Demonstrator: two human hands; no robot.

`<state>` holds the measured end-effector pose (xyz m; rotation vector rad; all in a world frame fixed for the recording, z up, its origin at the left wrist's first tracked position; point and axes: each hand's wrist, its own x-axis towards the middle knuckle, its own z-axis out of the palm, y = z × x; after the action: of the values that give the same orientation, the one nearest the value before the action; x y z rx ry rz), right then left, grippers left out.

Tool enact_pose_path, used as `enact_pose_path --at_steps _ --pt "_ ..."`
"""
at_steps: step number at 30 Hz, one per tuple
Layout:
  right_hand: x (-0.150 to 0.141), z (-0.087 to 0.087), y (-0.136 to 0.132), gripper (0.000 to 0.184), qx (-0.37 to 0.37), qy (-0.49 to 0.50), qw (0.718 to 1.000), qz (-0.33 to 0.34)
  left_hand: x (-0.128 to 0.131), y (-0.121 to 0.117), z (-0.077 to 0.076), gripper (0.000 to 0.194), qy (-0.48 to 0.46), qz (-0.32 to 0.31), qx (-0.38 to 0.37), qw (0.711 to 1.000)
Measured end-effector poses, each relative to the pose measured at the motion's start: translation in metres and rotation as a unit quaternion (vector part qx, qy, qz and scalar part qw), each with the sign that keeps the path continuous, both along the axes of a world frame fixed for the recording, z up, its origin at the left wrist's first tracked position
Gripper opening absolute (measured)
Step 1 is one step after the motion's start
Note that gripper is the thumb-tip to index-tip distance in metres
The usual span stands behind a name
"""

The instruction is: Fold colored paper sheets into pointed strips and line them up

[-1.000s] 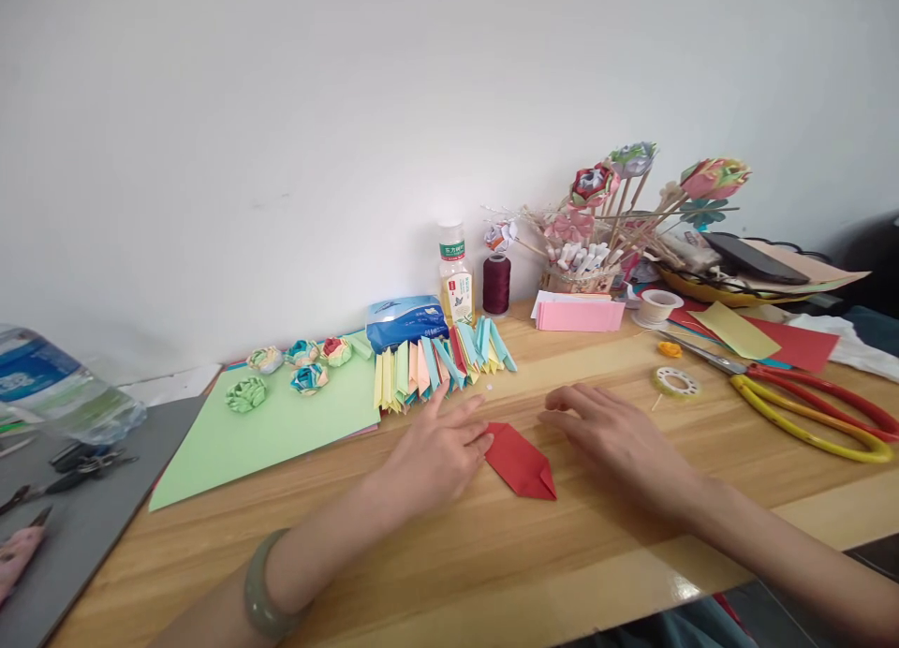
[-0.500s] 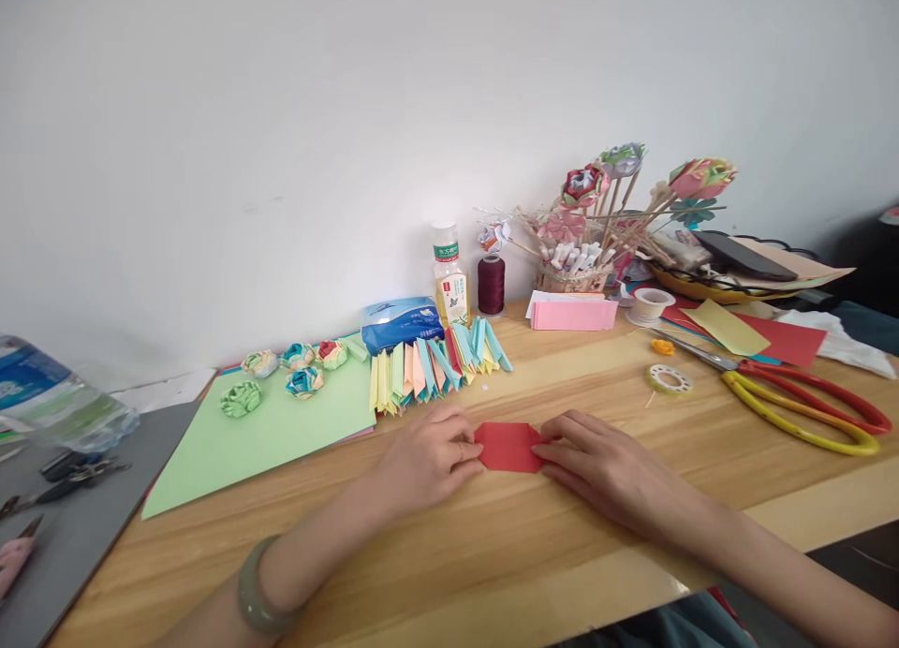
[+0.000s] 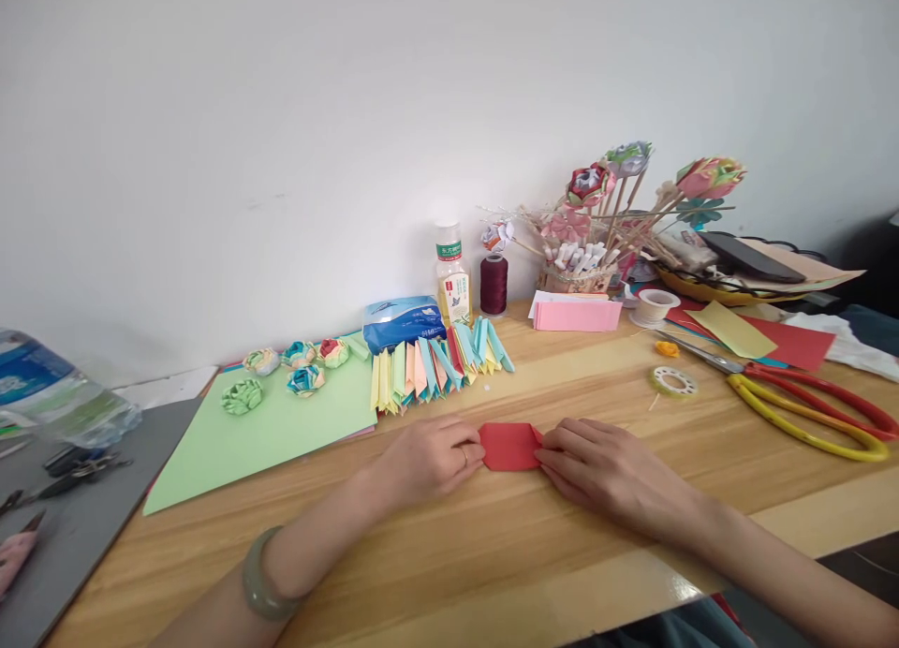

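Note:
A small red piece of paper point(image 3: 509, 447) with folded corners lies low over the wooden table, between my two hands. My left hand point(image 3: 436, 456) pinches its left end between thumb and fingers; a ring is on one finger and a bangle on the wrist. At the other end, my right hand point(image 3: 586, 461) is closed on the right edge, its fingers covering the corners there. Beyond the hands stands a row of folded paper strips point(image 3: 439, 367) in yellow, green, pink and blue.
Green paper point(image 3: 281, 442) with several paper flowers point(image 3: 305, 380) lies left. Large scissors point(image 3: 807, 405), a tape roll point(image 3: 674, 380) and a ribbon spool point(image 3: 655, 305) lie right. Behind are a tissue pack point(image 3: 402, 321), a bottle point(image 3: 453, 278), a thread spool point(image 3: 493, 285) and pink paper point(image 3: 576, 314).
Both hands stay on the red paper and its ends. The fingers have shifted slightly, and the paper's right corner looks more lifted. The whole view has moved a little.

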<state>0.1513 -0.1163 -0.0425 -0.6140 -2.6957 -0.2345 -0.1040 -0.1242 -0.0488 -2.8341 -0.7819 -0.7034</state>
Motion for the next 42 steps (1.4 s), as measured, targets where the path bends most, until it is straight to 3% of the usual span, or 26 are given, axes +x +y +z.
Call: enact_pose_path --at_steps 10,15,22,24,27,32,36,42 --pt "-0.001 0.001 -0.007 0.019 -0.028 0.05 0.998 -0.033 0.001 -0.007 0.001 0.022 -0.014 0.04 -0.052 0.998" --pt "0.0 0.002 -0.007 0.018 -0.037 0.052 0.997 -0.039 0.004 -0.008 -0.006 0.027 0.022 0.033 0.027 0.999" --pt "0.003 0.004 -0.003 0.014 -0.106 0.052 0.993 -0.025 0.012 -0.009 -0.014 0.023 0.062 0.022 0.148 0.987" --pt "0.003 0.003 -0.002 0.018 -0.103 0.048 0.993 -0.02 0.014 -0.011 -0.014 0.022 0.042 0.038 0.105 0.993" --pt "0.002 0.002 -0.002 0.025 -0.083 0.049 0.995 -0.019 0.019 -0.015 -0.012 0.02 -0.041 0.091 -0.016 0.995" --pt "-0.003 -0.002 -0.007 0.022 -0.157 0.081 0.981 -0.085 0.03 -0.024 -0.004 0.014 -0.158 0.187 -0.19 0.951" --pt "-0.006 -0.007 -0.01 0.017 -0.244 0.121 0.948 -0.164 0.038 -0.03 -0.001 0.015 -0.177 0.241 -0.238 0.924" --pt "-0.004 -0.009 -0.009 0.016 -0.301 0.125 0.931 -0.165 0.04 -0.038 0.0 0.011 -0.178 0.272 -0.28 0.903"
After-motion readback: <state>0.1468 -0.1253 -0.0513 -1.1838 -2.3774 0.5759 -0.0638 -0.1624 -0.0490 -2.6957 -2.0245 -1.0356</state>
